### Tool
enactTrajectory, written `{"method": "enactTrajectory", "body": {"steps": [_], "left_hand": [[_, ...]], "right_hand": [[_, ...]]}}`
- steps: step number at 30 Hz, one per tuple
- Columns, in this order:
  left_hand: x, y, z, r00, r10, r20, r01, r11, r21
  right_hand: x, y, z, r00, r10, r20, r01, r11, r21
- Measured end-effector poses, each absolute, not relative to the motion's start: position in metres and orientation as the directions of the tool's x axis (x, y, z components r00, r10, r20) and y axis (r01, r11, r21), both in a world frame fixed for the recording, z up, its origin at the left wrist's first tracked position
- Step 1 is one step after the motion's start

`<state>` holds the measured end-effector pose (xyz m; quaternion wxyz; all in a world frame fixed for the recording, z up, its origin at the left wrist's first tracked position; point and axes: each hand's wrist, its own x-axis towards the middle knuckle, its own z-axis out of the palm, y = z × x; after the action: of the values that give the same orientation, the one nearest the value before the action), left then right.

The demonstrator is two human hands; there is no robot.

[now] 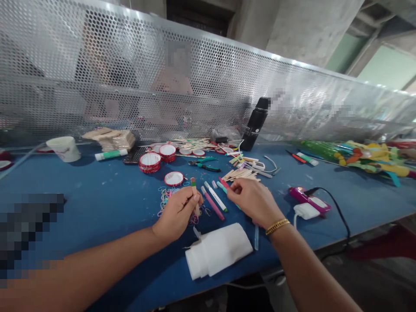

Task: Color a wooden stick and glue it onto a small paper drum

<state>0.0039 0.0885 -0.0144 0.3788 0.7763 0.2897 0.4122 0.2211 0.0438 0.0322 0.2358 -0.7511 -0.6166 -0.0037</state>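
My left hand (177, 213) is closed on a wooden craft stick (194, 190) with a painted tip, held upright over a scatter of coloured rubber bands (165, 197). My right hand (251, 200), with a gold bracelet at the wrist, pinches a red marker (224, 183) lying by the other pens. A pink marker (212, 203) and a white marker (216, 196) lie on the blue table (107, 203) between my hands. A pile of plain wooden sticks (242, 174) sits just beyond my right hand.
A folded white cloth (217, 250) lies near the front edge. Red-rimmed round lids (150, 161), pliers (204, 164), a white cup (63, 148), a black bottle (255, 123) and a pink device with black cable (308, 200) stand around. A perforated metal screen (97, 65) backs the table; a person sits behind it.
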Motion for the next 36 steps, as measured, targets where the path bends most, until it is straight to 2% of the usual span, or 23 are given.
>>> {"method": "enactTrajectory", "body": {"steps": [3, 8, 14, 17, 20, 23, 25, 30, 36], "left_hand": [[0.003, 0.088, -0.015, 0.496, 0.787, 0.366, 0.121, -0.481, 0.868], [0.004, 0.088, -0.014, 0.511, 0.809, 0.289, 0.073, -0.376, 0.924], [0.006, 0.087, -0.015, 0.507, 0.820, 0.265, -0.004, -0.305, 0.952], [0.005, 0.086, -0.017, 0.505, 0.828, 0.245, -0.006, -0.281, 0.960], [0.006, 0.085, -0.015, 0.505, 0.830, 0.237, -0.021, -0.263, 0.965], [0.007, 0.084, -0.011, 0.509, 0.828, 0.235, -0.036, -0.252, 0.967], [0.007, 0.084, -0.007, 0.506, 0.830, 0.235, -0.039, -0.250, 0.967], [0.007, 0.087, -0.006, 0.505, 0.828, 0.243, -0.014, -0.273, 0.962], [0.004, 0.088, -0.011, 0.524, 0.813, 0.254, 0.001, -0.299, 0.954]], "right_hand": [[0.215, 0.050, 0.040, 0.172, 0.906, 0.387, 0.885, 0.030, -0.464], [0.199, 0.066, 0.041, 0.072, 0.869, 0.489, 0.775, 0.260, -0.576], [0.184, 0.070, 0.022, 0.093, 0.838, 0.538, 0.422, 0.456, -0.784], [0.180, 0.066, 0.017, 0.119, 0.822, 0.558, 0.329, 0.497, -0.803], [0.176, 0.063, 0.020, 0.131, 0.846, 0.517, 0.254, 0.475, -0.842], [0.173, 0.061, 0.024, 0.099, 0.884, 0.457, 0.173, 0.437, -0.883], [0.170, 0.061, 0.026, 0.074, 0.881, 0.468, 0.137, 0.456, -0.880], [0.165, 0.068, 0.024, 0.096, 0.807, 0.583, 0.181, 0.561, -0.807], [0.161, 0.080, 0.021, 0.130, 0.759, 0.638, 0.183, 0.614, -0.768]]}}
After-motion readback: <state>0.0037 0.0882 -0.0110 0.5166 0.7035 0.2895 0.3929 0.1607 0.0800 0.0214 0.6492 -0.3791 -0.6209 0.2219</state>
